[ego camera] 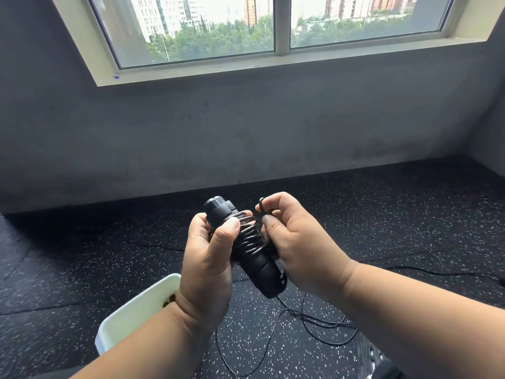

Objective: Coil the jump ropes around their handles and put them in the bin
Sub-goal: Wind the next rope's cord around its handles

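1. Jump rope handles, black, are held together mid-air above the floor, tilted, with cord coiled round their middle.
2. Handles are gripped by the left hand, fingers curled round them, thumb pressed on the coils.
3. A loop of cord is pinched by the right hand just beside the coils.
4. Loose cord is seen trailing on the speckled floor below.
5. White bin is placed on the floor, lower left, partly hidden by the left forearm.
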### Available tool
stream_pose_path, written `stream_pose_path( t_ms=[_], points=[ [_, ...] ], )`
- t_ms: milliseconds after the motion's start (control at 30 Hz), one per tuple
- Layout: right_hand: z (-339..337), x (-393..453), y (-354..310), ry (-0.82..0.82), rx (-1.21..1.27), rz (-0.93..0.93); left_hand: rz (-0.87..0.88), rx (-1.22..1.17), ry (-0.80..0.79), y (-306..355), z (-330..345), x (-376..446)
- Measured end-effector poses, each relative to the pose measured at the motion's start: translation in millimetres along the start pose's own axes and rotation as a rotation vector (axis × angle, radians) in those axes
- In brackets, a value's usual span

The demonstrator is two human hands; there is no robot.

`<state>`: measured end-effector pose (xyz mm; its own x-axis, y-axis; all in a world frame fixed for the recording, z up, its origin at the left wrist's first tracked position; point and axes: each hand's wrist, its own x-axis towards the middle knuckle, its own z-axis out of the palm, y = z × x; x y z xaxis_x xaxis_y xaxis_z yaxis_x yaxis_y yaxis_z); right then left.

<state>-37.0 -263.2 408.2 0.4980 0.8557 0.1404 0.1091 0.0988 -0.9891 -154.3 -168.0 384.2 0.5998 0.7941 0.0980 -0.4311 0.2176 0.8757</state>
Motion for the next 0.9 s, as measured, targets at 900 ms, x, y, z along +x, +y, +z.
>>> stream_pose_path(
  t_ms=[900],
  points=[
    [-8,-8,-4,-0.03,-0.234,-0.257,0.01,0.214,-0.003,14,5,-2]
  ],
)
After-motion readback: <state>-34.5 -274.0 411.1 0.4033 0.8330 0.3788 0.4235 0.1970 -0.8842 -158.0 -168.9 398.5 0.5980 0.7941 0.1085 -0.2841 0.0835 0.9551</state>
